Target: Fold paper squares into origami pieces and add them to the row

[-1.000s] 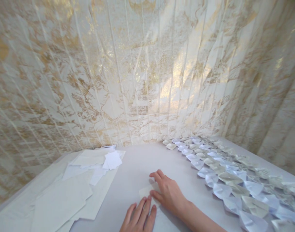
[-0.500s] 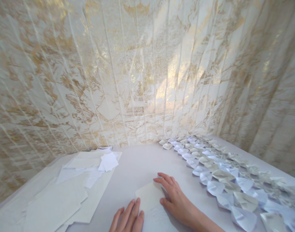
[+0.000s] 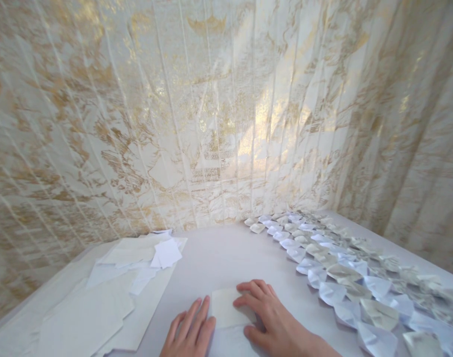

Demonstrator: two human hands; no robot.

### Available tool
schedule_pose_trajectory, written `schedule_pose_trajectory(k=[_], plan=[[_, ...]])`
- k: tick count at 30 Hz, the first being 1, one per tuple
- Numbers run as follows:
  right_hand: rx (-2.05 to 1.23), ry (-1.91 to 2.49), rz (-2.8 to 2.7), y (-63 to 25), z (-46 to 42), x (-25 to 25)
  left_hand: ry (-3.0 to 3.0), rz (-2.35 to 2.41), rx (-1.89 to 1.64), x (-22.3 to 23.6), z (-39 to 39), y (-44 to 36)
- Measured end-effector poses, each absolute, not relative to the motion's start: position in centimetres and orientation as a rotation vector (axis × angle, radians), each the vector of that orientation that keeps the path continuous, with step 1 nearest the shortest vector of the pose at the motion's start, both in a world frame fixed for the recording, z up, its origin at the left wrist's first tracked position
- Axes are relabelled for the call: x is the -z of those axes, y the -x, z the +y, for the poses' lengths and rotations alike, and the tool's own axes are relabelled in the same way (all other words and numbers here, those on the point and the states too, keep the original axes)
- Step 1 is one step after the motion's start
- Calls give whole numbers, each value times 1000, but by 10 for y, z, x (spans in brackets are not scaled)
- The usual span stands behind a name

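Note:
A small cream sheet of paper (image 3: 226,308) lies flat on the table in front of me, its far edge roughly square to me. My left hand (image 3: 191,327) rests at its left edge, fingers stretched out and lying flat. On the right side, my right hand (image 3: 265,315) has its fingers spread, the fingertips touching the top of the sheet and the thumb near its lower right. Below the cream sheet a whiter paper area (image 3: 228,341) shows between the hands; whether it is part of the same piece I cannot tell.
Loose paper sheets (image 3: 81,317) are piled at the left, with small white squares (image 3: 167,254) on top. Rows of folded paper pieces (image 3: 345,272) cover the right side of the pale table (image 3: 207,253). A gold-patterned curtain (image 3: 219,124) hangs behind.
The cream sheet has turned a little and now lies straighter. My right hand has moved slightly down and further over the sheet; my left hand has shifted slightly left.

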State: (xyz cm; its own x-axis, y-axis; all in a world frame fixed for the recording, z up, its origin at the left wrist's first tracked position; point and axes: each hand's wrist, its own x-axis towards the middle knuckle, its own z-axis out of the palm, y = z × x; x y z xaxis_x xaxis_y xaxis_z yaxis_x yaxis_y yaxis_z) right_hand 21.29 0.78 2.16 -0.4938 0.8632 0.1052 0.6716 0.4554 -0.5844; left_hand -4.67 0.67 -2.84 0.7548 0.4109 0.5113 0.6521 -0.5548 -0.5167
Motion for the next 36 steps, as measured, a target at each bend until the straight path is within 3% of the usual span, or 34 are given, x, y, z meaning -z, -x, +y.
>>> schedule_pose_trajectory(k=[6, 15, 23, 36], plan=[[-616, 1324, -2292, -207, 8, -12, 2662, -1155, 451, 12, 12, -2], [-570, 1331, -2368, -211, 6, -25, 2579, -1209, 571, 59, 27, -24], [-606, 1398, -2467, -211, 5, -32, 2720, -1231, 450, 11, 9, -20], [-463, 1321, -2509, -203, 6, -22, 2799, -1327, 694, 5, 4, -13]])
